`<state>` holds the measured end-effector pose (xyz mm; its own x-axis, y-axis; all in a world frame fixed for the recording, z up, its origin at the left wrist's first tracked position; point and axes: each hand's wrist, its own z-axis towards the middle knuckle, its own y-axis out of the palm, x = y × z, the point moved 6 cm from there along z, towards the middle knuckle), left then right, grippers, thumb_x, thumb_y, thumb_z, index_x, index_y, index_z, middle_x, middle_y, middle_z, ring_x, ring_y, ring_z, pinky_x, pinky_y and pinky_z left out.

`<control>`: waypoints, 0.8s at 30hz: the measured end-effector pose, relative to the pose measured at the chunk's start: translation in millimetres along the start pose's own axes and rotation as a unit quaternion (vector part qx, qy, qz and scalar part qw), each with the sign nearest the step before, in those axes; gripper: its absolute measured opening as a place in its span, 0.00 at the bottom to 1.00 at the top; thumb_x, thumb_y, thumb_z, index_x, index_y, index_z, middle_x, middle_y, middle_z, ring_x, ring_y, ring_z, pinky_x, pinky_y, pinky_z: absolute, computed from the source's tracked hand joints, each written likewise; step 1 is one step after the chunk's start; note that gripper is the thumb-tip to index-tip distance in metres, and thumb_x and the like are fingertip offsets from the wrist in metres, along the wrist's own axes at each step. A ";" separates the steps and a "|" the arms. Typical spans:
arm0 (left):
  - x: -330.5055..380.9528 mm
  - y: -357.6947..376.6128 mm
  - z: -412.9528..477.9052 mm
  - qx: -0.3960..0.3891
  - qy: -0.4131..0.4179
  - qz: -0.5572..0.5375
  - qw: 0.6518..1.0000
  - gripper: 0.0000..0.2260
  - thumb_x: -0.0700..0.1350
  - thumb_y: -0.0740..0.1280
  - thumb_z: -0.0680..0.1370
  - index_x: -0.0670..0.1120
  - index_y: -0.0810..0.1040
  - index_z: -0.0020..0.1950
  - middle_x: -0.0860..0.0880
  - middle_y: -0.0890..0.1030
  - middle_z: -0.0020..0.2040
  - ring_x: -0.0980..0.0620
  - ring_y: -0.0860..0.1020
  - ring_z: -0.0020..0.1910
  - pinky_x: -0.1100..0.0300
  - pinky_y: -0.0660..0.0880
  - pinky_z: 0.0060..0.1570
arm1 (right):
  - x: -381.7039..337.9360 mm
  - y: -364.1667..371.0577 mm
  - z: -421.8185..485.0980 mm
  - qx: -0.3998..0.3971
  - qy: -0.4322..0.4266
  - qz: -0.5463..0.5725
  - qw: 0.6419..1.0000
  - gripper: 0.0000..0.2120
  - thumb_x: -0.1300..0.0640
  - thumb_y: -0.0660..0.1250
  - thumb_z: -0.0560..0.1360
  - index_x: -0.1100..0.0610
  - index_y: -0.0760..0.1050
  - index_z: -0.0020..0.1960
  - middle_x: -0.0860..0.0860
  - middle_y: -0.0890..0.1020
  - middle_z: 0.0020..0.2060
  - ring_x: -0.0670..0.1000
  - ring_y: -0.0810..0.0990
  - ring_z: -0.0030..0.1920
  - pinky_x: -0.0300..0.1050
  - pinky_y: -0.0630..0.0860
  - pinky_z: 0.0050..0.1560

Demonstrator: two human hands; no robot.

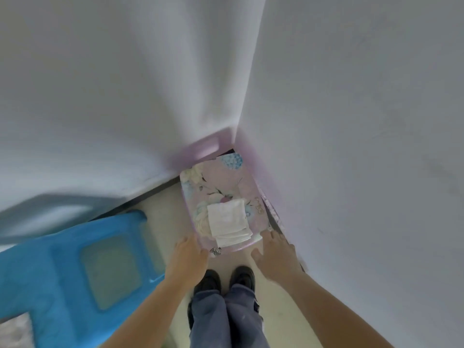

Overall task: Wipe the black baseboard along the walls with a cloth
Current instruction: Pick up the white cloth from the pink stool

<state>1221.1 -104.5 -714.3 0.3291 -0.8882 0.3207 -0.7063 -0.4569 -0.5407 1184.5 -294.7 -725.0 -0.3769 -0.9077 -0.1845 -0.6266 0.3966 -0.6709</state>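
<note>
Tucked into the corner where two white walls [100,84] meet stands a lilac plastic stool [221,179], its top printed with pale and blue flowers and a small butterfly on its near edge. The glossy walls pick up a faint purple sheen from it. To the left, a bright blue plastic stool [62,247] with rectangular cut-outs sits close to the left wall, blurred. The floor [160,214] is pale cream. Below, two black shoes [208,280] stand side by side under faded blue jeans [226,317]. A grey patterned patch [15,330] shows in the bottom-left corner, too blurred to name.
</note>
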 end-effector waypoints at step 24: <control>10.9 43.2 27.7 -0.088 -0.147 -0.388 0.906 0.11 0.34 0.62 0.73 0.45 0.70 0.32 0.49 0.66 0.27 0.53 0.64 0.28 0.61 0.61 0.31 | 17.6 7.2 13.1 0.030 0.164 0.570 0.805 0.11 0.67 0.70 0.66 0.59 0.71 0.29 0.50 0.73 0.28 0.51 0.69 0.34 0.41 0.63 0.37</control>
<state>1211.5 -135.3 -755.7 0.9036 -0.2889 0.3164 -0.2706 -0.9573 -0.1012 1182.3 -309.6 -742.4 -0.8496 0.1299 -0.5111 0.2842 0.9292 -0.2362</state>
